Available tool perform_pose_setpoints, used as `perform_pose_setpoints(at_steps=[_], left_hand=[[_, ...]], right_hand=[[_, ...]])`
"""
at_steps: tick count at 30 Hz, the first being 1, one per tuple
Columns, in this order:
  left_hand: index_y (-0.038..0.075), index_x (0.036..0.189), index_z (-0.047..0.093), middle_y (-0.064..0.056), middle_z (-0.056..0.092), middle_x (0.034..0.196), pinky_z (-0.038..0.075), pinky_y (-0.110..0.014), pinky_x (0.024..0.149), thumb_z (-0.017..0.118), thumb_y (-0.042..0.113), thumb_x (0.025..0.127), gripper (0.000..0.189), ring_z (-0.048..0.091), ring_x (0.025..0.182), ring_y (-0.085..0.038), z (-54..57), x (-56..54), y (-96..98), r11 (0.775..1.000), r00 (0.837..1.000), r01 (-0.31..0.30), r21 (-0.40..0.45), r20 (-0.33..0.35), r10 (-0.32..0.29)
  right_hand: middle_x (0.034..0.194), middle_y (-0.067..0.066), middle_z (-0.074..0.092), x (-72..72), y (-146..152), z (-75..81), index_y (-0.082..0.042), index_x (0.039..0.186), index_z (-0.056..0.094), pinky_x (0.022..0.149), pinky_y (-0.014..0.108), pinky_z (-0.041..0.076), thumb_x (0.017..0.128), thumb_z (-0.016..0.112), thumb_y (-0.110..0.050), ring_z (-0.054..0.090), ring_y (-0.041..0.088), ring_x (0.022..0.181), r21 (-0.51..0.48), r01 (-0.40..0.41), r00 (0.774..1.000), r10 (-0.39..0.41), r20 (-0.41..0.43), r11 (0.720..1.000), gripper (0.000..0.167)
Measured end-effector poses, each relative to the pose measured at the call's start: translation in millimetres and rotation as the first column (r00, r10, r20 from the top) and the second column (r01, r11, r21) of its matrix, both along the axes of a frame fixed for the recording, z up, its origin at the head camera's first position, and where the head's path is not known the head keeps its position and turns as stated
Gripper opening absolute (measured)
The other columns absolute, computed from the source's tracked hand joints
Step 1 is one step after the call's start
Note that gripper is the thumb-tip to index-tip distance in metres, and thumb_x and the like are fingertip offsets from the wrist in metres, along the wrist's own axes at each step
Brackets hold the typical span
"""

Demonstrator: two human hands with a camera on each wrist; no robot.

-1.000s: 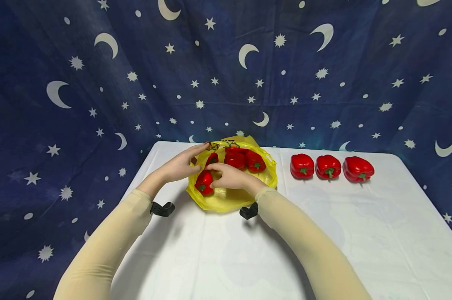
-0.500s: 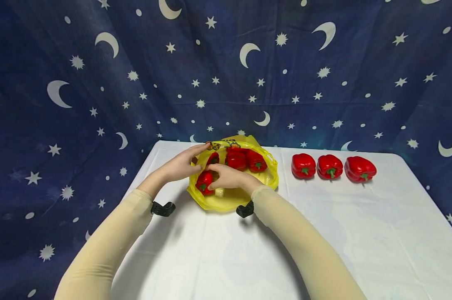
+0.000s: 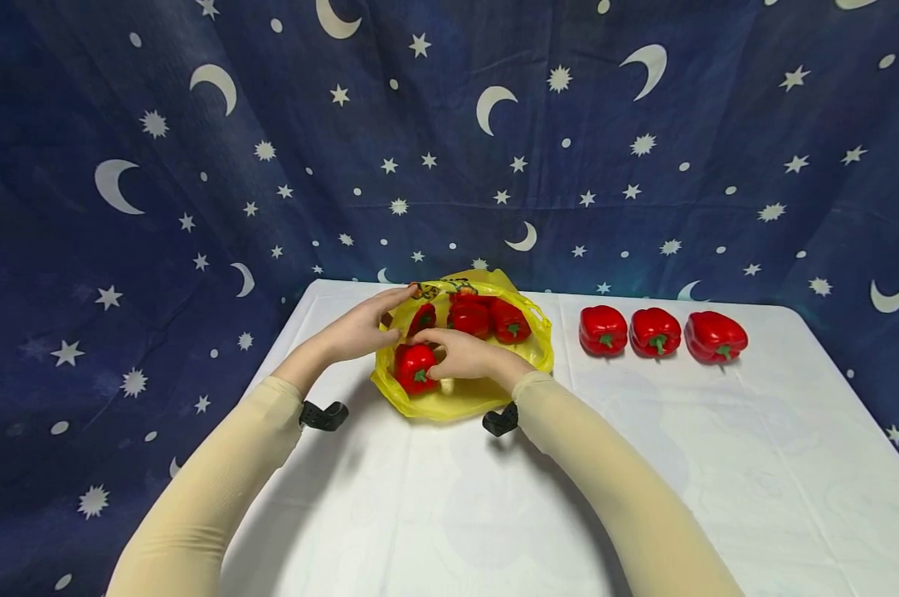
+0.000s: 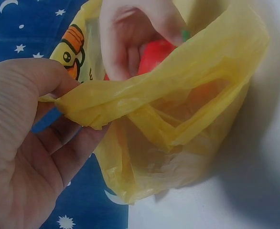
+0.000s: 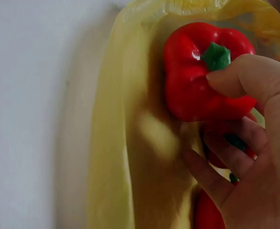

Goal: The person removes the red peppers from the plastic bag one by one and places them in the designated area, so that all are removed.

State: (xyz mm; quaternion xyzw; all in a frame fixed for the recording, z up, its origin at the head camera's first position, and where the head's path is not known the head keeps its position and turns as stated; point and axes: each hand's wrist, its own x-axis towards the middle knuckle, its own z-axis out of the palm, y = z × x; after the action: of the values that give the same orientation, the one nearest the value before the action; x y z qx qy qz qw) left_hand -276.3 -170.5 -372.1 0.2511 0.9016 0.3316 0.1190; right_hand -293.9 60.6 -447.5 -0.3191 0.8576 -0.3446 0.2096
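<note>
My left hand (image 3: 356, 332) pinches the left rim of a yellow plastic bag (image 4: 125, 98) between thumb and fingers. Inside the bag's mouth, my right hand (image 3: 468, 355) holds a red bell pepper (image 5: 188, 90), its thumb beside the green stem (image 5: 217, 56). In the head view this pepper is at the bag's left front, stem towards me. Several more red bell peppers (image 3: 509, 321) lie deeper in the bag at the back, partly hidden by the right hand and the bag's folds.
On the white tablecloth (image 3: 569, 464), three red bell peppers (image 3: 654, 332) stand in a row right of the bag. A dark blue curtain (image 3: 434, 99) with moons and stars hangs behind and at the left. A black wrist camera (image 3: 324, 416) sits on each forearm.
The right hand has shifted slightly right after a small move left. The pepper it holds has turned and moved a little right, so more of it shows. The left hand stays put.
</note>
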Motion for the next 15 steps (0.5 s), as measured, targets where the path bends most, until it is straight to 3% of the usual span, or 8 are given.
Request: perform_pose_setpoints(at_steps=[4, 9, 12, 15], left_hand=[[0.021, 0.164, 0.028, -0.005, 0.026, 0.166, 0.049, -0.046, 0.098, 0.062, 0.009, 0.095, 0.077, 0.054, 0.114, -0.029, -0.1, -0.4, -0.1, 1.000, 1.000, 0.005, -0.006, -0.014, -0.005], [0.019, 0.163, 0.029, -0.006, 0.027, 0.166, 0.048, -0.045, 0.099, 0.061, 0.008, 0.095, 0.077, 0.055, 0.114, -0.030, -0.2, 0.3, 0.3, 1.000, 1.000, 0.011, -0.007, -0.029, -0.012], [0.018, 0.163, 0.029, -0.007, 0.027, 0.166, 0.047, -0.046, 0.101, 0.061, 0.008, 0.094, 0.077, 0.055, 0.116, -0.030, -0.3, 0.5, 1.4, 1.000, 0.999, 0.018, -0.002, -0.032, -0.019], [0.019, 0.163, 0.030, -0.006, 0.027, 0.166, 0.047, -0.047, 0.103, 0.061, 0.008, 0.094, 0.076, 0.054, 0.117, -0.030, -0.3, 0.6, 2.6, 1.000, 0.999, 0.018, 0.000, -0.029, -0.018]], right_hand=[[0.146, -0.006, 0.053, 0.8, 9.2, 2.8, -0.033, 0.148, 0.054, 0.105, 0.041, 0.046, 0.087, 0.072, -0.014, 0.050, 0.017, 0.125, 0.004, -0.004, 1.000, 0.004, 0.023, 1.000, 0.066], [0.145, -0.005, 0.053, 3.8, 14.9, 4.3, -0.038, 0.149, 0.054, 0.092, 0.037, 0.051, 0.088, 0.062, -0.008, 0.055, 0.022, 0.111, -0.018, -0.025, 0.996, 0.027, 0.087, 1.000, 0.069], [0.146, -0.005, 0.053, 6.4, 15.4, 4.1, -0.036, 0.150, 0.053, 0.098, 0.040, 0.048, 0.091, 0.059, -0.016, 0.054, 0.022, 0.116, -0.042, -0.034, 0.994, 0.038, 0.101, 0.999, 0.063], [0.147, -0.004, 0.052, 10.5, 12.4, 4.2, -0.032, 0.150, 0.054, 0.110, 0.041, 0.040, 0.095, 0.064, -0.038, 0.047, 0.018, 0.131, -0.026, -0.030, 0.998, 0.031, 0.049, 0.999, 0.056]])
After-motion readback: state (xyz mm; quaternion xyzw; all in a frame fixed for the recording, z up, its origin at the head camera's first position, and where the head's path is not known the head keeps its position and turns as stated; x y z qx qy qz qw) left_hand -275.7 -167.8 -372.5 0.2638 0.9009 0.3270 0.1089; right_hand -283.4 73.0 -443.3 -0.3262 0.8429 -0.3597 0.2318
